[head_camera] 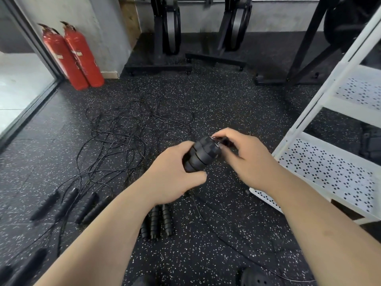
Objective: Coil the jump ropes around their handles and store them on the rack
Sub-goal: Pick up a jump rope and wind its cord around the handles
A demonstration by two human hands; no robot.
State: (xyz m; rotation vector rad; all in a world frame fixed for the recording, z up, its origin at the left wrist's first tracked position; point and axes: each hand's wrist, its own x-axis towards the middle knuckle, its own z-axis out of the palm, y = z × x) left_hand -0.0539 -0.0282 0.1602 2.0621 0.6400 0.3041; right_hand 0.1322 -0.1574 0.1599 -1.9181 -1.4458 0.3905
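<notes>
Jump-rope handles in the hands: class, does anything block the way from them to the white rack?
Nothing visible does. The handles are held up just left of the white rack, with only open air between them.

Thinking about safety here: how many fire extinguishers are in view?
2. One fire extinguisher leans against the grey wall at upper left; the second fire extinguisher stands just right of it. Others may be out of view.

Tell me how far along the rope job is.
Early. Done: nothing clearly stored on the white rack. In hand: left hand grips one pair of handles; right hand pinches its cord end. Left: tangled ropes and loose handles on the floor.
</notes>
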